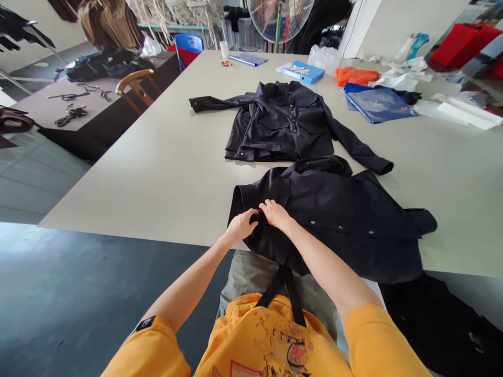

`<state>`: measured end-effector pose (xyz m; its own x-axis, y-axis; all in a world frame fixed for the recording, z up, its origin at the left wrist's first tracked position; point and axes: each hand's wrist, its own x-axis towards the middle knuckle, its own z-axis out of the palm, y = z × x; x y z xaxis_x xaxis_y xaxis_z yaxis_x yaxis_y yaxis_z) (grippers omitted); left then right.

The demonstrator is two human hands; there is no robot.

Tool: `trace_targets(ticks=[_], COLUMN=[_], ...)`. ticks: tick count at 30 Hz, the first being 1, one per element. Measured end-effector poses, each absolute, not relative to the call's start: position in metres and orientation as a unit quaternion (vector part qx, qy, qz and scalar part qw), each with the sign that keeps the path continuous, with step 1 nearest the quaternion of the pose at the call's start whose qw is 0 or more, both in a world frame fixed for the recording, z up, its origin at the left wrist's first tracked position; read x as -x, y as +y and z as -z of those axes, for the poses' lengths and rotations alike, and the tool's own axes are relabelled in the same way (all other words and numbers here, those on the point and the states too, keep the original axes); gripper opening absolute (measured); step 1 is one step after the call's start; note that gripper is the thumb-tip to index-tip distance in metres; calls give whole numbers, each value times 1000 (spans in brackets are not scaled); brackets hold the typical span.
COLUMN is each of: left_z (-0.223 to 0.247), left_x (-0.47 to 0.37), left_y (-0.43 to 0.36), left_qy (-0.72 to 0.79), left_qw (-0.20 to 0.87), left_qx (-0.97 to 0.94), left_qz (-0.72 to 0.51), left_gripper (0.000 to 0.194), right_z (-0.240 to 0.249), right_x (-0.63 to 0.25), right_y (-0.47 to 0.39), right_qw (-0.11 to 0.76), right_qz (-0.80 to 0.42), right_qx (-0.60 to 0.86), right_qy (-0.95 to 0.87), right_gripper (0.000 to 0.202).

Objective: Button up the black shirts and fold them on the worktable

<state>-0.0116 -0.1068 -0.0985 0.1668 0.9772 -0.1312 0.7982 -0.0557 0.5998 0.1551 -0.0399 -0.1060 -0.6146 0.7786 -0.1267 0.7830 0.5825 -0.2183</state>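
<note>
Both our hands, left (pixel 240 226) and right (pixel 275 213), pinch near jacket's (pixel 338 220) edge at frame centre; snaps unfastened; second jacket (pixel 281 123) laid flat on tabletop (pixel 157 167).

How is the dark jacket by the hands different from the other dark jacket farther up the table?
The near jacket hangs partly over the table edge, while the far jacket lies wholly on the tabletop. The left hand and right hand pinch the near jacket's front edge; nobody touches the far jacket. The far jacket's sleeves spread out to both sides; the near jacket looks more bunched. Both are dark with small round snaps.
</note>
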Motion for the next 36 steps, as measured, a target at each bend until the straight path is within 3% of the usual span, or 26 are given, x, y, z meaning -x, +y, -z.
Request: trace_targets(ticks=[5,9,13,16,19,30,32,36], left_z=[111,122,130,127,121,121,111,94], left_x=[30,35,25,16,17,37,34,22], left_y=[-94,-89,-88,-87,-81,-76,-84,-112], left_qy=[632,649,707,728,730,720,748,715], left_qw=[326,361,313,231,221,305,262,76], left_qx=[-680,-634,-606,-640,-647,-609,-594,-665], left_qz=[-179,-217,-186,-86,-20,-131,-138,-204], left_gripper=[27,18,23,26,25,24,27,30], right_z=[114,116,117,121,129,134,132,135], right_x=[-163,-168,-166,-161,-158,-155,-151,-145], right_y=[-32,-38,-49,-58,-69,-91,-95,-106], right_qw=[-45,-137,-232,-203,-157,-70,-65,-109], right_qz=[156,171,209,180,138,59,47,73], right_qx=[-480,-523,-537,-512,-478,-447,-444,-466], right_qy=[862,824,784,815,853,890,893,875], right_gripper=[21,30,32,28,25,46,47,44])
